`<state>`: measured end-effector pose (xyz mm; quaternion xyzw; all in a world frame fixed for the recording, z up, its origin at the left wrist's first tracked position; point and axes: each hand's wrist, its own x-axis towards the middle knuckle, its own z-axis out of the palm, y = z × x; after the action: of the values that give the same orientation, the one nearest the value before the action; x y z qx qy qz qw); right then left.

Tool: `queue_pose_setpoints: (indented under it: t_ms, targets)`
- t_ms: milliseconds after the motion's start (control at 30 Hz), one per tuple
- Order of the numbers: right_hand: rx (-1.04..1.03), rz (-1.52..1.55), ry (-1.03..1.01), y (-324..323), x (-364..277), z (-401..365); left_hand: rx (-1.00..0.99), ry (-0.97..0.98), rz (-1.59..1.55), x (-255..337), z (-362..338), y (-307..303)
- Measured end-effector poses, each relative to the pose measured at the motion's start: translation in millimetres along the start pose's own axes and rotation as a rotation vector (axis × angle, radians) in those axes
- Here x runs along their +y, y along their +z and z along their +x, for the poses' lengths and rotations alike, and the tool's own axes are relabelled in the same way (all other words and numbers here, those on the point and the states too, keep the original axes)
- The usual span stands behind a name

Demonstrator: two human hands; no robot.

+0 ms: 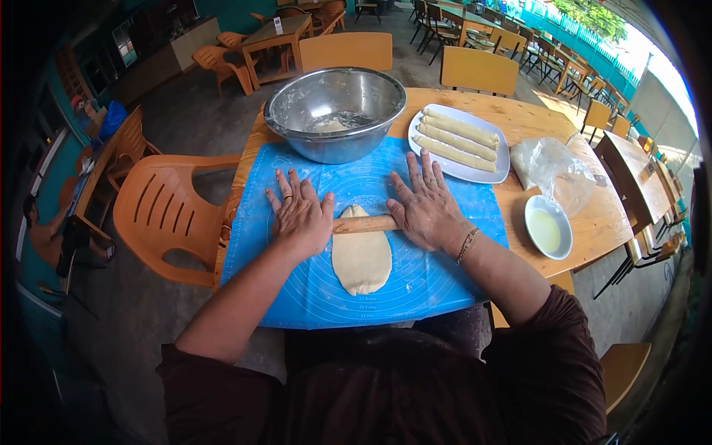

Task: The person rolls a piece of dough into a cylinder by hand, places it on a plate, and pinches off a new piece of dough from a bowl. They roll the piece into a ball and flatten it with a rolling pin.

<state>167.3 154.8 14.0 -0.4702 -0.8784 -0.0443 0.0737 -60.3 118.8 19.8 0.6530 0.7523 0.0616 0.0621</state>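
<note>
A wooden rolling pin (365, 224) lies across the upper part of a long oval sheet of dough (361, 261) on a blue silicone mat (415, 285). My left hand (300, 213) presses flat on the pin's left end, fingers spread. On the pin's right end rests my right hand (423, 208), palm down, with a bracelet at the wrist. Neither hand is closed around the pin.
A steel mixing bowl (335, 111) with dough scraps stands behind the mat. A white plate (458, 142) holds three rolled dough sticks. A clear plastic bag (552, 169) and a small dish of liquid (548, 228) sit at the right. An orange chair (165, 211) stands left of the wooden table (586, 222).
</note>
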Motion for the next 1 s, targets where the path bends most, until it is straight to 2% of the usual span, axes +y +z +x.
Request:
queue_pose_setpoints:
  t_ms: [167, 233, 467, 567, 633, 767, 833, 1000]
  targets:
    - [-0.056, -0.024, 0.022, -0.3, 5.7, 21.0, 0.016, -0.115, -0.069, -1.4, 24.8, 2.0]
    - [-0.012, 0.008, 0.028, 6.7, 9.6, 29.2, -0.061, -0.216, -0.032, -1.3, 35.9, 0.3]
    - [0.004, 0.037, 0.057, 8.4, 14.4, 50.1, -0.059, -0.315, -0.027, -1.3, 59.5, 1.5]
    - [-0.06, 0.005, 0.089, 3.6, 14.9, 59.5, 0.011, -0.332, -0.079, -0.8, 64.2, 1.0]
    - [-0.053, 0.019, 0.121, 3.3, 15.1, 63.9, 0.143, -0.359, -0.105, -1.3, 67.6, -0.4]
    - [-0.026, 0.02, 0.185, 8.2, 18.2, 71.7, 0.136, -0.444, -0.093, -5.2, 82.2, 2.5]
    - [0.027, 0.021, 0.217, 10.4, 17.8, 74.2, 0.214, -0.48, -0.181, -6.5, 84.5, 0.8]
    - [0.015, -0.001, 0.223, 10.8, 15.7, 68.7, 0.261, -0.423, -0.199, -8.0, 76.6, -1.7]
